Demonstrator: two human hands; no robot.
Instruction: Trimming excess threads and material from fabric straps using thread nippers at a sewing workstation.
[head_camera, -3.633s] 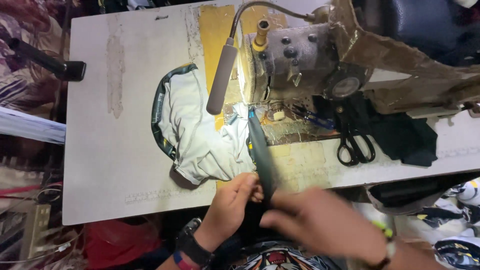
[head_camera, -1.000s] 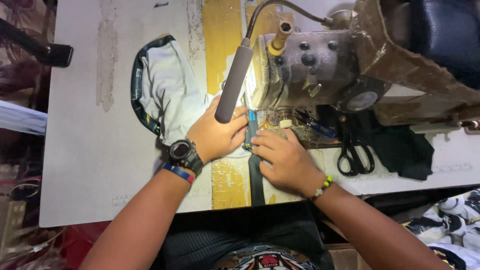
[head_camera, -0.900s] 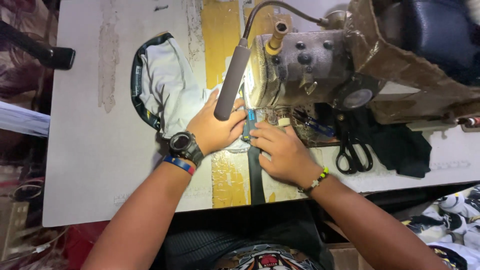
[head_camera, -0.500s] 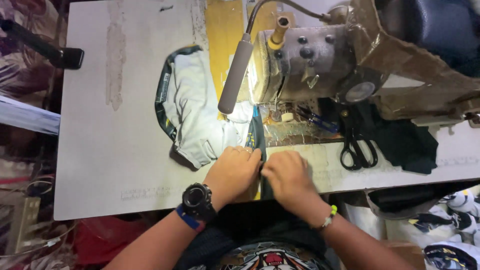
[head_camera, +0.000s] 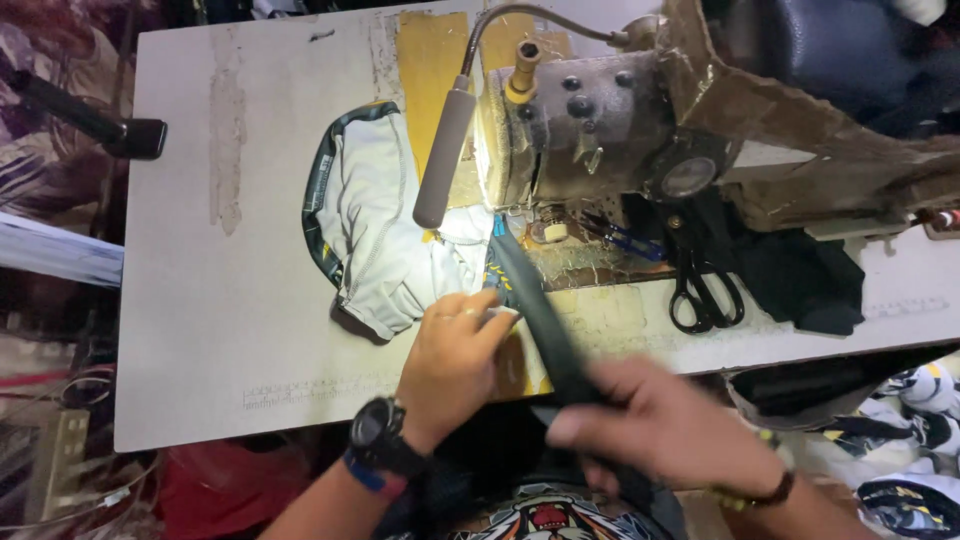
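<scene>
The head camera looks straight down on a pale work surface with a sewing machine at its far edge and a bendable lamp hanging over the bed. A dark fabric strip runs from under the machine's needle area back toward the person. Its long axis lies on a diagonal, the far end pointing up at the needle and the near end slanting down and to the right, over the surface's front edge.

The left hand, with a black watch on its wrist, lies palm down on the surface just left of the strip, fingers curled narrow and pressing the edge where the strip meets the white garment. The right hand is blurred; it is closed around the near end of the strip, below the front edge, and seems to draw it taut.

As for progress, the garment's curved dark edging looks already sewn on and lies spread to the left of the needle, while the length of strip between needle and right hand is loose, so a good part seems left to stitch.

Black scissors and a dark cloth lie to the right of the machine, well apart from both hands
</scene>
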